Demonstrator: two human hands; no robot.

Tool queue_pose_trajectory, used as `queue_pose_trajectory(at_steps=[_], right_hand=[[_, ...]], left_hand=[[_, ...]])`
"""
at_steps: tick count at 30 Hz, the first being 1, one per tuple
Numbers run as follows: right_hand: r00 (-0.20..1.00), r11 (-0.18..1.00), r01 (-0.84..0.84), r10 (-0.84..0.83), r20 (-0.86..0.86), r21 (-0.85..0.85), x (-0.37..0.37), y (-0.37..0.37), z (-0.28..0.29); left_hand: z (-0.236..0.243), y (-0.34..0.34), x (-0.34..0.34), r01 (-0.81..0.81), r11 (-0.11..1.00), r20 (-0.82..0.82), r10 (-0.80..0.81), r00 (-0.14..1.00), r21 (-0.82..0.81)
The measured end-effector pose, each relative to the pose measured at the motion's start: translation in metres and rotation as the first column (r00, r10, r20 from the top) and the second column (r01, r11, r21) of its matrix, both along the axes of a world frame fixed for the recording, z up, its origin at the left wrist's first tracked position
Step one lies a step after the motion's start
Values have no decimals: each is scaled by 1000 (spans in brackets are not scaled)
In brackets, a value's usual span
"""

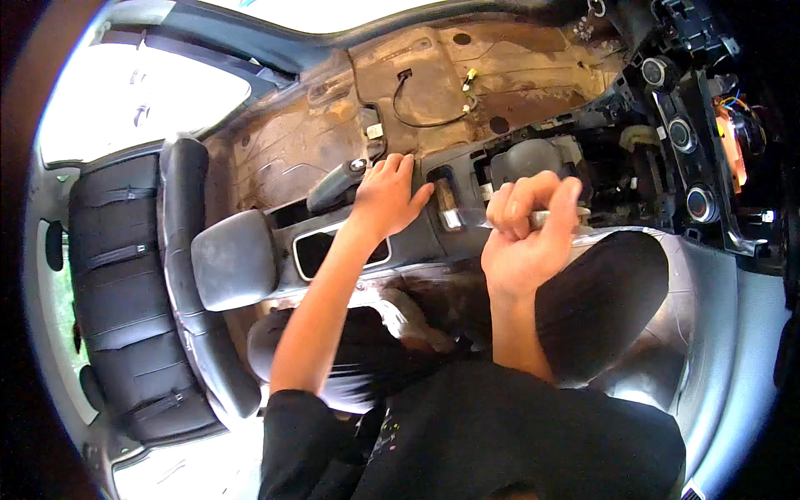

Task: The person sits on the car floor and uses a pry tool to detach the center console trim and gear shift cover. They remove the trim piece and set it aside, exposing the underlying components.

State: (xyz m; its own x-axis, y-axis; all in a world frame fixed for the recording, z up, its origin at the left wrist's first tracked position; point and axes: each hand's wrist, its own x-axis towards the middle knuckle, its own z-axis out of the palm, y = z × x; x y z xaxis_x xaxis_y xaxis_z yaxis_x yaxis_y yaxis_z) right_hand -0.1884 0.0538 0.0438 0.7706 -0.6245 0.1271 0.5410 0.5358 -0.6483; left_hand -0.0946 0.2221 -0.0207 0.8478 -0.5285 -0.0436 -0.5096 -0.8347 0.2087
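My left hand [388, 198] lies flat on the centre console [408, 242], its fingers stretched toward the far edge and its thumb apart. Just left of the fingers is the black handbrake lever [335, 187]. To the right, my right hand [533, 229] is raised over the console with its fingers curled around a brush [451, 218]. Its pale handle blurs, while a shiny metal band and tan bristles point left, at a narrow slot in the console. Beyond my right hand sits a grey rounded gear knob [532, 158], partly covered by the fingers.
A padded armrest [235, 260] and a silver-framed opening [342, 248] lie left along the console. Behind is a black rear seat [121, 250]. The stripped, stained floor [292, 142] carries a loose cable [402, 117]. Round dials [681, 133] and an opened dashboard stand at right.
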Motion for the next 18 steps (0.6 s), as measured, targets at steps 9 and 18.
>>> queue_pose_trajectory(at_steps=[9,18], right_hand=[[992,984,125,-124,13,-128,50,40,-5],[990,982,113,-124,-67,-151,76,40,-4]], left_hand=[[9,33,3,158,987,-123,-162,979,-42],[11,29,14,104,994,-304,-111,946,-37]])
